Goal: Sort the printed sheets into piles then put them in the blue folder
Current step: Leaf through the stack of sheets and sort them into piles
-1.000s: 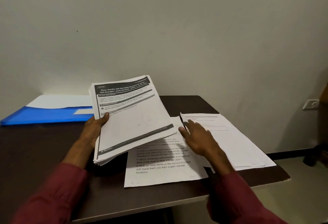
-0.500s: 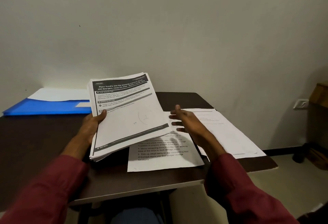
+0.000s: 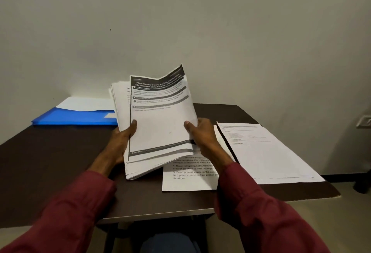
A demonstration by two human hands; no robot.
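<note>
1. Nearest: two maroon sleeves (image 3: pixel 70 212) reach in over the front edge of the dark brown tabletop (image 3: pixel 60 162).
2. Flat on the table, right of centre: a white sheet with large black text (image 3: pixel 188 182). Whether more lie under it, I cannot tell. Its far end is hidden by the held papers and the right forearm.
3. Left hand (image 3: pixel 120 142) grips the thick stack of white printed sheets (image 3: pixel 120 100) by its left edge, thumb on top. The stack is raised off the table and tilted toward the person.
4. Right hand (image 3: pixel 202 136) pinches the right edge of the top sheet (image 3: pixel 160 128), a white page with black header bands, thumb on its face. The page bows, and its far right corner is lifted off the stack.
5. Just right of that hand: a flat pile of white sheets with small faint print (image 3: pixel 267 152), long axis running away and leftward.
6. Key relation: both laid-out lots sit below and to the right of the stack, on the right hand's side. That hand is nearer, so peeling the sheet off rightward looks likely. Neither lot shows black bands, so the destination is unclear.
7. Far left, behind the left hand: the blue plastic folder (image 3: pixel 76 117), lying flat, with white paper (image 3: pixel 86 103) showing at its far side.
8. Beyond: pale wall (image 3: pixel 180 22), with a white wall socket (image 3: pixel 364 121) at the right.
</note>
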